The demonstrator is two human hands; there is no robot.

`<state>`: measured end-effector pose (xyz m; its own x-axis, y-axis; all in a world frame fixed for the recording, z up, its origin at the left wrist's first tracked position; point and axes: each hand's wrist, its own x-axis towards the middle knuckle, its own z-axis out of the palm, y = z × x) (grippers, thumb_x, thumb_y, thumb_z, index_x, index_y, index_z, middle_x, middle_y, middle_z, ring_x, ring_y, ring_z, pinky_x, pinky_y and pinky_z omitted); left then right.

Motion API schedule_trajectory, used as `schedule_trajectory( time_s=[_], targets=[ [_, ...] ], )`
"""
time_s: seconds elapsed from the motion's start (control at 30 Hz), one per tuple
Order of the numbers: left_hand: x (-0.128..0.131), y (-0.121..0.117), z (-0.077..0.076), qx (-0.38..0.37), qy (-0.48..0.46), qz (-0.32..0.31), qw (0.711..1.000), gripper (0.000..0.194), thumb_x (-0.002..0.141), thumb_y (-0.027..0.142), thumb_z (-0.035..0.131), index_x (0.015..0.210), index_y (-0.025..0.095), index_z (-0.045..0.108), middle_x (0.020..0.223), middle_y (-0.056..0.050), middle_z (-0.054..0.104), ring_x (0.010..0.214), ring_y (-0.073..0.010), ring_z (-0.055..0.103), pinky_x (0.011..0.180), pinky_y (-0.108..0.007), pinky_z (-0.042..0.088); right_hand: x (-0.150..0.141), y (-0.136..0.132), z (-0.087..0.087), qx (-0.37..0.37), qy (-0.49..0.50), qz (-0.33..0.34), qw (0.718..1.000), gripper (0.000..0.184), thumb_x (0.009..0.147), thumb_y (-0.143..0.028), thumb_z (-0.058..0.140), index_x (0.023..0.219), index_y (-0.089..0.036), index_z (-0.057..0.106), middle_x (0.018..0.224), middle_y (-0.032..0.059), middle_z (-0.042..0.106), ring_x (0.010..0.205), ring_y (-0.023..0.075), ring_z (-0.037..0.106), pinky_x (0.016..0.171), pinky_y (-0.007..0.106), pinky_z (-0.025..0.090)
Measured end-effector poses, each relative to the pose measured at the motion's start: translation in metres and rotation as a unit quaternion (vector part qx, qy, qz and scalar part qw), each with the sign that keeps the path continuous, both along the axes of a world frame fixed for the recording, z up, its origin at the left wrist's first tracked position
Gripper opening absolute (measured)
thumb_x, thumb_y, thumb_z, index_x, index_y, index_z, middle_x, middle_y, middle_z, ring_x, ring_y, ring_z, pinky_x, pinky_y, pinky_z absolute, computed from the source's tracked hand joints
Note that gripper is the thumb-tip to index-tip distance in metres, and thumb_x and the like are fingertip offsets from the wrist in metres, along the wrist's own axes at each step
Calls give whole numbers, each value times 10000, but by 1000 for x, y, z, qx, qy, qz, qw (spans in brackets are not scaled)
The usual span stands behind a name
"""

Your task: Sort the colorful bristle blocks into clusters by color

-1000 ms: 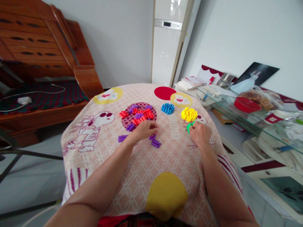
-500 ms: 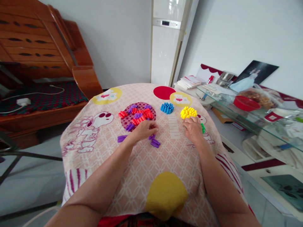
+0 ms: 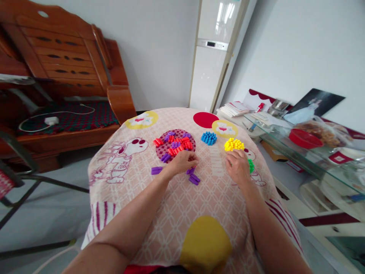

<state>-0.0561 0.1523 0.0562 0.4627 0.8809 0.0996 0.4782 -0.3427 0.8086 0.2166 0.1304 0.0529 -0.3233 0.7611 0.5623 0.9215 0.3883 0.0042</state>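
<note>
My left hand (image 3: 184, 161) is closed in a pinch just above several small purple plastic sticks (image 3: 194, 179); what its fingertips hold, if anything, is hidden. Beyond it, red plastic sticks (image 3: 186, 144) and more purple ones lie scattered over a dark pink printed circle. My right hand (image 3: 238, 166) rests low with its fingers loosely extended, against the near side of a bunch of yellow sticks (image 3: 234, 144) standing on end. Partly hidden behind that hand is a green bunch (image 3: 251, 166). A blue bunch (image 3: 209, 138) stands upright between the red sticks and the yellow bunch.
The round table wears a patterned pink cloth (image 3: 168, 205). At right, a glass shelf (image 3: 308, 152) holds papers, a red bowl (image 3: 305, 138) and a plastic bag. A wooden bench (image 3: 68, 76) stands at the back left, and a white cabinet-like unit (image 3: 209, 76) behind the table.
The camera view has swung, so everything appears shifted to the right and slightly lower. Both hands keep nearly the same places by the purple sticks and the yellow bunch.
</note>
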Motion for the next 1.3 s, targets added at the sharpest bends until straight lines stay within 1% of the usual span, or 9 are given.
schedule_trajectory(
  time_s=[0.1, 0.17, 0.3, 0.5, 0.63, 0.73, 0.9, 1.1, 1.3],
  targets=[
    [8, -4, -1, 85, 43, 20, 995, 117, 807, 177, 587, 852, 145, 690, 841, -55, 720, 778, -169, 653, 718, -265, 483, -22, 1, 8, -46, 17, 46, 998, 201, 907, -151, 503, 900, -185, 702, 1039, 105, 717, 1010, 236, 586, 963, 364, 434],
    [15, -8, -3, 158, 70, 2, 985, 153, 801, 167, 601, 918, 151, 697, 970, -85, 724, 919, -204, 653, 839, -306, 486, -37, 4, 9, -95, 19, 75, 992, 196, 898, -143, 513, 944, -189, 698, 1036, 104, 712, 999, 231, 603, 934, 354, 454],
    [20, -11, -10, 242, 157, -59, 956, 160, 782, 156, 618, 919, 170, 699, 986, -101, 704, 985, -235, 625, 960, -373, 447, -56, 20, -7, -179, 31, 157, 971, 301, 876, -101, 507, 1110, -181, 679, 1104, 111, 700, 1073, 232, 611, 952, 366, 479],
    [-13, 6, -14, 238, 245, 41, 939, 157, 766, 71, 553, 770, 155, 685, 894, -113, 696, 914, -243, 618, 936, -401, 443, -82, 68, -31, -171, 112, 209, 956, 544, 840, -55, 466, 1363, -161, 568, 1344, 152, 610, 1270, 246, 542, 1103, 443, 413],
    [-41, 17, -14, 210, 257, 114, 936, 205, 721, 26, 527, 738, 156, 684, 837, -105, 699, 864, -238, 622, 891, -387, 462, -116, 93, -30, -180, 110, 213, 954, 567, 805, -18, 483, 1347, -150, 584, 1377, 152, 582, 1300, 244, 515, 1118, 423, 390],
    [-52, 22, -15, 200, 230, 138, 942, 228, 683, 7, 513, 721, 162, 677, 807, -86, 707, 851, -232, 632, 876, -374, 469, -127, 95, -26, -203, 79, 206, 954, 513, 790, -4, 520, 1261, -171, 636, 1270, 129, 627, 1206, 227, 563, 1047, 372, 436],
    [-49, 25, -20, 207, 166, 160, 951, 217, 689, 25, 506, 721, 169, 664, 786, -70, 707, 817, -213, 641, 842, -344, 483, -104, 70, -24, -206, 59, 179, 960, 285, 851, -89, 566, 1098, -168, 686, 1056, 113, 675, 1016, 227, 618, 913, 343, 482],
    [-38, 29, -17, 212, 155, 173, 949, 180, 784, 87, 525, 830, 175, 675, 886, -73, 719, 902, -216, 646, 864, -332, 498, -65, 47, -26, -206, 188, 154, 948, 228, 906, -172, 548, 1088, -189, 685, 1046, 97, 712, 940, 204, 657, 853, 326, 503],
    [-21, 59, -12, 208, 207, 177, 940, 269, 841, 114, 537, 1074, 152, 666, 1099, -120, 716, 1068, -245, 638, 966, -366, 476, -55, 42, -27, -175, 90, 56, 979, 237, 970, -269, 486, 1061, -163, 677, 1027, 127, 691, 939, 215, 642, 851, 314, 473]
  ],
)
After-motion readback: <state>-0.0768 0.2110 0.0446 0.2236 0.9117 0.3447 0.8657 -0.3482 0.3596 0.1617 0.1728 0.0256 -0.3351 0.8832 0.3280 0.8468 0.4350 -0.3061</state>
